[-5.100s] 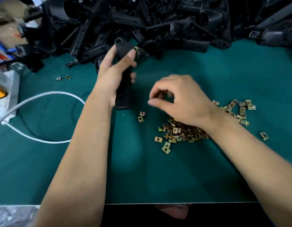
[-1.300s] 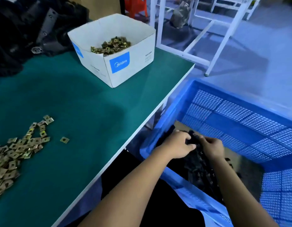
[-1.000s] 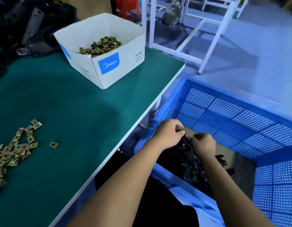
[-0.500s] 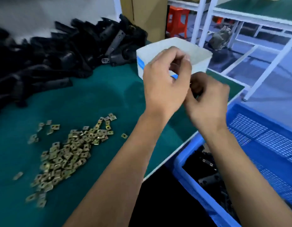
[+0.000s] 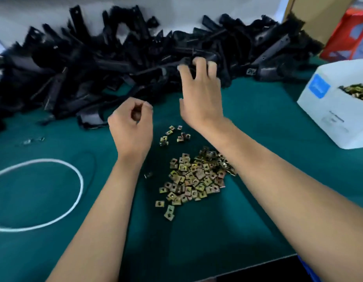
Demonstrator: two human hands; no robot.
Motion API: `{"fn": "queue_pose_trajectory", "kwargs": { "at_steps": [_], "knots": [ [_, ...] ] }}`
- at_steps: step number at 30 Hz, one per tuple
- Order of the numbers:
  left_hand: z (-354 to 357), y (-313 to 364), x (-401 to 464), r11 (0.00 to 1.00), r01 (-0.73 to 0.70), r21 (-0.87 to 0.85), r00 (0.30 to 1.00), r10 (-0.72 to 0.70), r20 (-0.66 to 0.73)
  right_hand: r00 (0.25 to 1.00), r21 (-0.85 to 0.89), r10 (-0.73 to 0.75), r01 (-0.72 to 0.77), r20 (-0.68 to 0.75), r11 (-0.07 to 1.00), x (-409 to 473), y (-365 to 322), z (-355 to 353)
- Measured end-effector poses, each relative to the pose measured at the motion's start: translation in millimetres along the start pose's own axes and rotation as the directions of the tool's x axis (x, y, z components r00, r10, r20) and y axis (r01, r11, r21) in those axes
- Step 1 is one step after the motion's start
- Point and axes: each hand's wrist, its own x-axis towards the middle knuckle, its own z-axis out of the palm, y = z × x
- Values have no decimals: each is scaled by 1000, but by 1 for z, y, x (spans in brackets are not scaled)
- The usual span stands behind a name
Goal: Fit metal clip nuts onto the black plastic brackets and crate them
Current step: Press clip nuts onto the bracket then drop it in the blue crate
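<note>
The right hand (image 5: 200, 94) reaches with spread fingers into the far bracket pile (image 5: 115, 64). The left hand (image 5: 131, 127) hovers curled, nothing visibly held. Clip nuts (image 5: 195, 176) lie near on the green surface (image 5: 268, 200).

black brackets (image 5: 136, 58); brass-yellow clip nuts (image 5: 195, 178); dark green table mat (image 5: 258, 119); white cable (image 5: 75, 176); white box (image 5: 335, 119) with blue label (image 5: 320, 88).
</note>
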Motion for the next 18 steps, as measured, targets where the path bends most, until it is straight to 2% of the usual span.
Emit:
{"fn": "queue_pose_trajectory", "kwargs": {
  "at_steps": [2,5,7,12,15,18],
  "knots": [
    [-5,-13,4,999,28,-15,999,-29,-31,997,-31,-76,76,16,997,19,-20,11],
    [-6,-24,7,994,100,-42,993,-103,-59,962,-117,-244,258,122,959,37,-40,30],
    [-6,-28,10,983,161,-85,983,-167,-69,952,-167,-263,289,160,943,44,-43,40],
    [-4,-27,14,960,243,-137,965,-253,-64,936,-220,-343,351,73,910,63,-30,39],
    [-4,-28,16,949,273,-160,957,-284,-49,923,-145,-385,379,-16,914,70,-23,26],
    [-5,-29,17,918,328,-220,939,-342,-27,943,123,-284,307,-171,944,69,-25,8]
  ]
}}
